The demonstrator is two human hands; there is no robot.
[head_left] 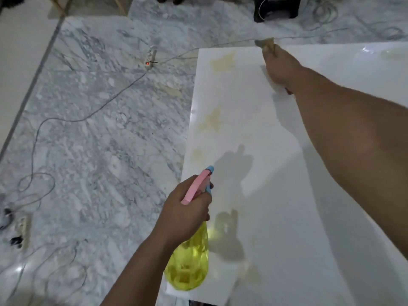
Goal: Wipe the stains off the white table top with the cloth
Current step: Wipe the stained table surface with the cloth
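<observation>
White table top [287, 173]: glossy, with yellowish stains [212, 122] along its left side. Right hand [279, 67]: reaches to the far edge, fingers closed on a cloth [265, 43] that pokes out beyond the fingertips at that edge. Left hand [185, 208]: wrapped around the neck of a yellow spray bottle [189, 263] at the near left edge, pink trigger head pointing over the table.

- No text, label, brand, number or sign can be read on anything in view; the spray bottle [189, 257] shows no readable label; the table [287, 195] bears none.
</observation>
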